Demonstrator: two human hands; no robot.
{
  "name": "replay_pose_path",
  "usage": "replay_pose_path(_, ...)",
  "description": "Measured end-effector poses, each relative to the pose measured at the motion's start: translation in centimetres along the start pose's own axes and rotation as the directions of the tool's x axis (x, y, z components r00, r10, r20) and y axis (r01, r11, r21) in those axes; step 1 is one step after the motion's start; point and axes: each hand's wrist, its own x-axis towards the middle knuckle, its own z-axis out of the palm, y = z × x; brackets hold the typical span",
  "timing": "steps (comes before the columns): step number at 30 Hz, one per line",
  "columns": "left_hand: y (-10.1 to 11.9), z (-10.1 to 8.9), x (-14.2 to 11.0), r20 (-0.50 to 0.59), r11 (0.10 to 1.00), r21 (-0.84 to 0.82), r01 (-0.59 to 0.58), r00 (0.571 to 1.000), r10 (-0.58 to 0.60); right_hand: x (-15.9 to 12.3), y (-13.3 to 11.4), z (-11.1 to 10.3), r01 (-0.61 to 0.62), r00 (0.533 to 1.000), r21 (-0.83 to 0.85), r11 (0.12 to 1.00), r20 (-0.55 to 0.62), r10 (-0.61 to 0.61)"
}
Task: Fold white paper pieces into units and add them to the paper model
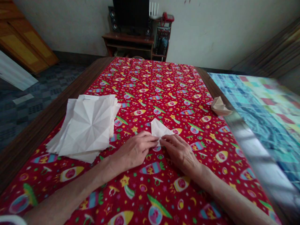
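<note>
A small folded piece of white paper (159,128) lies on the red patterned tablecloth in front of me. My left hand (138,149) grips its lower left side, fingers pressed together. From the other side, my right hand (182,152) pinches the lower edge, and the two sets of fingertips nearly meet. My hands partly cover the paper, so its lower part is hidden. To the left of my left hand rests a stack of white paper sheets (92,125), the top one marked with creases fanning out from its middle.
Folded paper pieces (220,107) sit at the table's right edge. The red cloth (154,90) covers most of the brown table. Beyond its far end stands a desk (128,40) with a monitor, speakers and a red telephone (167,17). A bed (255,115) adjoins the right side.
</note>
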Motion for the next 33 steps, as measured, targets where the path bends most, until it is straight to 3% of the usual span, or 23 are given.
replay_pose_path(4, -2.9, -0.3, 2.4, -0.055, 0.996, -0.061, 0.061, 0.996, -0.064, -0.2, 0.2, 0.0, -0.023, 1.0, 0.028, 0.999, 0.018, 0.023)
replay_pose_path(7, -3.9, -0.3, 3.9, 0.014, 0.996, -0.069, 0.055, 0.998, -0.055, -0.3, 0.3, 0.1, -0.039, 0.999, 0.019, 0.999, 0.028, 0.039)
replay_pose_path(16, -3.4, -0.4, 5.4, 0.084, 0.984, -0.022, 0.178, 0.981, -0.176, -0.3, 0.4, 0.2, -0.031, 0.999, 0.013, 0.999, 0.028, 0.031)
replay_pose_path(28, -3.3, 0.1, 5.5, 0.058, 0.967, 0.029, 0.254, 0.965, -0.255, -0.2, 0.4, 0.6, -0.06, 0.994, -0.074, 0.996, 0.089, 0.066)
replay_pose_path(33, -3.6, 1.0, 4.9, -0.032, 0.957, 0.013, 0.291, 0.956, -0.29, -0.1, 0.5, 0.7, -0.058, 0.984, -0.108, 0.992, 0.162, 0.076)
